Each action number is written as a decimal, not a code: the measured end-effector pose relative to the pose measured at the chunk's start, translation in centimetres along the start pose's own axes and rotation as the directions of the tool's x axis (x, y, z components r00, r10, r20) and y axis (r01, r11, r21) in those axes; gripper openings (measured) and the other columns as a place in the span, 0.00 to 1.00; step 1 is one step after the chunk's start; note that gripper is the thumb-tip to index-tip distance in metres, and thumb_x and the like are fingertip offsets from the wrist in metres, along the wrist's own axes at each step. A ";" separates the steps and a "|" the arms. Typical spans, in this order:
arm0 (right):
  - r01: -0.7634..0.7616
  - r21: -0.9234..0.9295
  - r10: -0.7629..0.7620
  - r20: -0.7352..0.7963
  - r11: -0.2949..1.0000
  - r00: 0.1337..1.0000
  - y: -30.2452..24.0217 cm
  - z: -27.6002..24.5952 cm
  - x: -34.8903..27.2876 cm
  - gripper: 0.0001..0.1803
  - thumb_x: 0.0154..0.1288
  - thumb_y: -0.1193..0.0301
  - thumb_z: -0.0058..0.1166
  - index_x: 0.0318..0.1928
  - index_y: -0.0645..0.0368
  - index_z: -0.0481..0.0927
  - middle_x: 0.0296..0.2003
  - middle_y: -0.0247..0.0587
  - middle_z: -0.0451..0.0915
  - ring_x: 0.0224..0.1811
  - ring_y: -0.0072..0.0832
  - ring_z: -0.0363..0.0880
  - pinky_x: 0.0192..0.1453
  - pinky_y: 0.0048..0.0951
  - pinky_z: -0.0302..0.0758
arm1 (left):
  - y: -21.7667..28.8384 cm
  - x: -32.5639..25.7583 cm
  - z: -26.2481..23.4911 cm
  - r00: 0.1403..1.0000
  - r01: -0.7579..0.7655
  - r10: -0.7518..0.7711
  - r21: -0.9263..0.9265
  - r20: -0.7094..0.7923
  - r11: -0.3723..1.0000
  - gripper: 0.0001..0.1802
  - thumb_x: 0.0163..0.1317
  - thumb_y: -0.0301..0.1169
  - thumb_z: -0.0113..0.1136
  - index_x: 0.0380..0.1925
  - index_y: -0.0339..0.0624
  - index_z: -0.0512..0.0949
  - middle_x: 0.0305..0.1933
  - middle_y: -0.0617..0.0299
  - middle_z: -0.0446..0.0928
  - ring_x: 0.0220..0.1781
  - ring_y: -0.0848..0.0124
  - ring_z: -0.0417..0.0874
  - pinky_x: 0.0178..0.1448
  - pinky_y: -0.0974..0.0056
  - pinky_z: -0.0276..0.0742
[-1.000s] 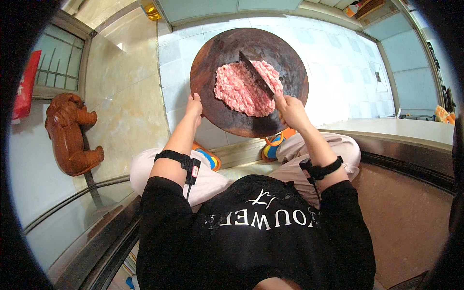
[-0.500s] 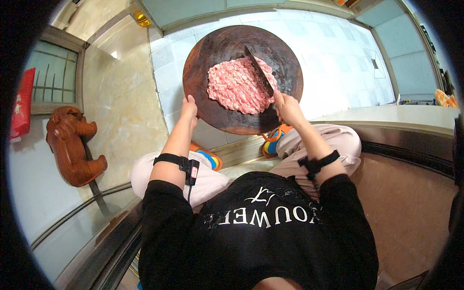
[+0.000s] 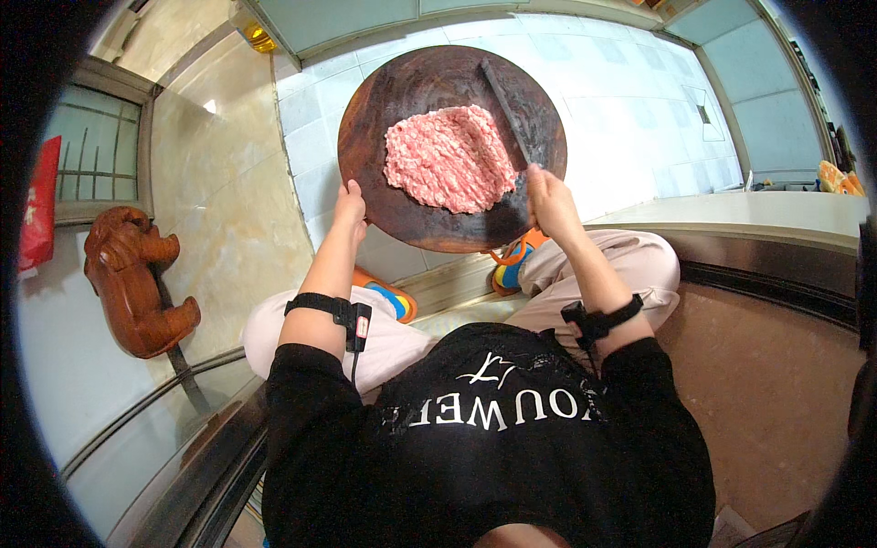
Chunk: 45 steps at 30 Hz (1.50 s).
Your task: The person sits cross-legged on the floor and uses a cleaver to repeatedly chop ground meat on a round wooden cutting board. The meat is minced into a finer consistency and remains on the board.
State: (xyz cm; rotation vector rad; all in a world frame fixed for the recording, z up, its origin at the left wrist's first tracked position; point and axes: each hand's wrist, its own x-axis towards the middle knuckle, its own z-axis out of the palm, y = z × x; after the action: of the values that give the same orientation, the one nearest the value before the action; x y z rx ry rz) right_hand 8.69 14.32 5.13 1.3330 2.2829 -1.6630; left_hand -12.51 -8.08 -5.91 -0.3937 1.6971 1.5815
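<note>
Your knife (image 3: 504, 111) has just moved off the meat (image 3: 448, 157). It was across the meat's right part, and now it is just to the right of it, so the blade is not cutting the meat now. The meat is in a flat pile on the round board (image 3: 393, 91). Your right hand (image 3: 550, 203) has its fingers wrapped around the knife's handle. Your left hand (image 3: 350, 203) is at the board's near left edge; I cannot tell how tight its fingers are. Both arms reach forward.
</note>
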 end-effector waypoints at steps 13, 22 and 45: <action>0.062 -0.163 -0.071 -0.046 0.985 0.996 -0.9 0.9 0.0 0.30 0.66 0.49 0.35 0.27 0.66 0.73 0.13 0.41 0.72 0.14 0.28 0.74 0.20 0.28 0.70 | 0.6 -0.8 0.4 1.000 0.029 -0.029 -0.013 -0.009 0.999 0.22 0.69 0.45 0.30 0.62 0.56 0.53 0.64 0.66 0.59 0.61 0.63 0.64 0.56 0.47 0.63; 0.082 -0.081 -0.087 -0.062 0.993 0.994 -0.3 0.3 -0.6 0.27 0.67 0.50 0.35 0.27 0.64 0.71 0.13 0.37 0.69 0.12 0.25 0.70 0.16 0.26 0.65 | 0.7 -1.2 0.5 0.999 0.030 -0.028 0.057 -0.023 0.998 0.23 0.69 0.45 0.30 0.62 0.56 0.53 0.63 0.65 0.60 0.61 0.64 0.64 0.55 0.50 0.64; 0.069 -0.122 -0.073 -0.027 0.990 0.997 -0.4 0.2 -0.5 0.27 0.67 0.51 0.36 0.26 0.63 0.71 0.12 0.34 0.67 0.11 0.22 0.67 0.14 0.24 0.64 | 0.4 -0.7 0.4 0.999 0.007 -0.004 0.067 -0.045 0.998 0.22 0.69 0.45 0.31 0.61 0.55 0.53 0.62 0.67 0.61 0.59 0.62 0.65 0.54 0.42 0.63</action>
State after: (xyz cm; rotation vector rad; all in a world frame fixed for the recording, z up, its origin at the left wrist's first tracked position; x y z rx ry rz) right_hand 8.71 13.85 5.58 1.2767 2.4331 -1.5053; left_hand -12.20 -7.85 -5.11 -0.4026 1.7771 1.5173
